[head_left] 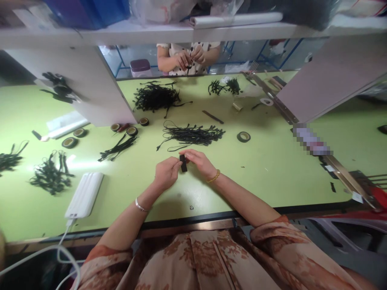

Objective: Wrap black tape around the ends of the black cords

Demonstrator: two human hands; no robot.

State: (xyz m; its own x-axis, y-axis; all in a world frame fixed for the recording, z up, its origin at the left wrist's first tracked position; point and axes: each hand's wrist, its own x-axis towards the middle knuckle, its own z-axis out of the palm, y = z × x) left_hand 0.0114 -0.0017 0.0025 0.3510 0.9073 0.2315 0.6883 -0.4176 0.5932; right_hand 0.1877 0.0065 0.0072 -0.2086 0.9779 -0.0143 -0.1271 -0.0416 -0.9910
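A small flat black strip [184, 164] stands between my hands, above the near middle of the green table. My left hand [167, 173] pinches its left side between thumb and fingers. From the right, my right hand [200, 162] closes on its upper end, fingers bent over the top. Just beyond my fingers lies a bundle of thin black cords [193, 135] with small ends and loops. A roll of black tape [243, 137] rests to the right of that bundle. What the strip is exactly cannot be made out.
A larger black cord pile [157, 96] lies farther back, near a co-worker's hands [190, 58]. Left are more cords [53, 173], tape rolls [69, 142] and a white power bank [84, 195] with its cable. A metal rail [276, 100] runs along the right. Upright panels [105, 92] support an overhead shelf.
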